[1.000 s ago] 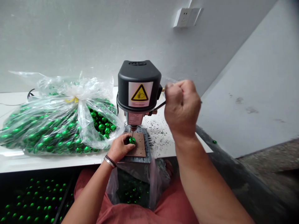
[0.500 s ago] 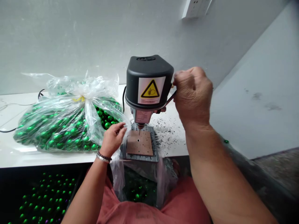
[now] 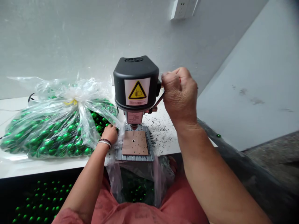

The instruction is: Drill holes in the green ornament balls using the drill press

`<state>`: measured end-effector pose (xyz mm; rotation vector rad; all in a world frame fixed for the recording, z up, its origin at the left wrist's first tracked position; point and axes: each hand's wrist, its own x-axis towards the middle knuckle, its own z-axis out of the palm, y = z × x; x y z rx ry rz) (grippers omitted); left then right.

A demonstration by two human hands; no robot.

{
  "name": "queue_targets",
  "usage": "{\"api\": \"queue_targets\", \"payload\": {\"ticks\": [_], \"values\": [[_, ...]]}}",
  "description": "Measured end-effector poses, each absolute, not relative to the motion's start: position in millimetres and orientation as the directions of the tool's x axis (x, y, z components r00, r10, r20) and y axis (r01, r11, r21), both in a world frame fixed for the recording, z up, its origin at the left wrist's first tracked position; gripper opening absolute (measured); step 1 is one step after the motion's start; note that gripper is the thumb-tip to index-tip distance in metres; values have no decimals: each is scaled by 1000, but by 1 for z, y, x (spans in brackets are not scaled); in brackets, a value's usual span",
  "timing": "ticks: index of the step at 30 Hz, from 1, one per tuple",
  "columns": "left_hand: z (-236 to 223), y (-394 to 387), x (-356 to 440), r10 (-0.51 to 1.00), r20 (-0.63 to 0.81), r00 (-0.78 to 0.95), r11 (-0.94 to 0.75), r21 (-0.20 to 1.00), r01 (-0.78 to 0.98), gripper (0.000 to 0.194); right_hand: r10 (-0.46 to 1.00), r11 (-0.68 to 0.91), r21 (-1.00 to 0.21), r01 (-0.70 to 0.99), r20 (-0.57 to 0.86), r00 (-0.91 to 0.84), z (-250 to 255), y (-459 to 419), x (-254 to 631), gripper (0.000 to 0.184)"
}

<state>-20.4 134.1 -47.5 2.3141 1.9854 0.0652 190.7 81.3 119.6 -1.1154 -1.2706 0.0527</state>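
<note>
A black bench drill press (image 3: 136,84) with a yellow warning label stands on the white table. My right hand (image 3: 179,93) is closed around its feed lever (image 3: 159,101) on the right side. Below the drill bit (image 3: 134,132), a brown board (image 3: 135,147) with a small dark hole lies on the grey base (image 3: 149,157); the bit is above it. My left hand (image 3: 109,133) reaches into the opening of a clear plastic bag (image 3: 85,119) full of shiny green balls (image 3: 99,127). Its fingertips are hidden among the balls and plastic.
Dark shavings (image 3: 161,129) lie scattered right of the base. An open plastic bag (image 3: 160,177) with green balls hangs below the table edge at my lap. Many more green balls (image 3: 39,199) lie in a dark area at lower left. A socket (image 3: 183,9) is on the wall.
My left hand has moved from beside the drill base to the left, into the bag's opening. My right hand stays on the lever. The whole view has shifted slightly.
</note>
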Motion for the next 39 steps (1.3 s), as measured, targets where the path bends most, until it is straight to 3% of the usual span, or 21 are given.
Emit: {"api": "queue_targets", "payload": {"ticks": [3,6,9,12,15,18,21,24,30,39], "values": [[-40,131,-27,990,101,99,-118,207,971,40,584,515,-684,516,721,373,120,81,190,31],[-26,116,-32,959,277,-56,-107,540,835,43,583,513,-686,516,720,377,119,81,190,31],[-13,89,-34,960,265,-92,-184,843,505,44,579,521,-682,513,724,375,119,81,190,29],[-6,63,-26,983,177,56,-186,949,256,41,570,525,-682,508,726,385,119,80,189,30],[-6,50,-11,965,220,145,-261,863,432,34,573,523,-682,511,725,382,119,79,189,30],[-11,48,4,909,268,320,-416,627,659,31,568,524,-670,526,735,370,118,78,190,30],[-18,53,11,848,239,473,-528,456,716,35,573,522,-665,534,738,358,118,77,191,30],[-23,62,9,833,236,500,-553,339,761,36,597,503,-676,538,722,350,117,75,191,31],[-14,78,-3,837,68,543,-545,189,817,39,622,479,-689,544,704,344,123,87,195,33],[-7,81,-2,801,-61,595,-583,142,800,49,622,465,-703,539,692,366,128,105,196,36]]}}
